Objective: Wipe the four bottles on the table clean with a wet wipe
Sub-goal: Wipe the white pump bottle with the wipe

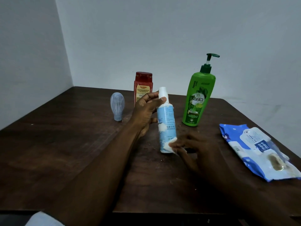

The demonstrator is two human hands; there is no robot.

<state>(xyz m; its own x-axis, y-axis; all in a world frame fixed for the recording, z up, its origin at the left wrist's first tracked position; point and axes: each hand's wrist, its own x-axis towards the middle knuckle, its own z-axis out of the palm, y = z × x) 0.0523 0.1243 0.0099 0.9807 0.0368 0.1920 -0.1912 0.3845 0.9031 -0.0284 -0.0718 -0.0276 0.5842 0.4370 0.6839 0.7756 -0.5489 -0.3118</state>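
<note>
over the dark wooden table (65,144), left hand (145,111) gripped a pale blue spray bottle (166,121) and right hand (193,150) pinched a white wipe (169,145).

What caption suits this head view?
Left hand holds blue spray bottle; right hand rubs wet wipe on its base.

Left hand (145,110) grips pale blue bottle (167,124) near cap; right hand (193,150) holds wet wipe (171,143) against its base.
</note>
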